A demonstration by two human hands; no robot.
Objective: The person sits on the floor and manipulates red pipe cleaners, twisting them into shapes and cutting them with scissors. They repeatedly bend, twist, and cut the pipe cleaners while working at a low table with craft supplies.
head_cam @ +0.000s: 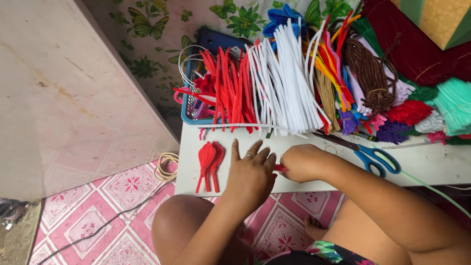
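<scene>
I am pinching a red pipe cleaner point(280, 168) in my closed right hand point(303, 163), its long axis running left under my spread left hand point(250, 175), touching both.

fuzzy red pipe cleaners point(228, 88), glossy plastic scissor handles point(378, 159), smooth matt tabletop point(431, 164)

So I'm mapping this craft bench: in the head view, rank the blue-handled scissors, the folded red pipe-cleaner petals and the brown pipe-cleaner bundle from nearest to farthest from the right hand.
1. Blue-handled scissors: just right of the right hand, on the white board.
2. Folded red pipe-cleaner petals: left, beyond the left hand.
3. Brown pipe-cleaner bundle: up and right, in the pile.
</scene>
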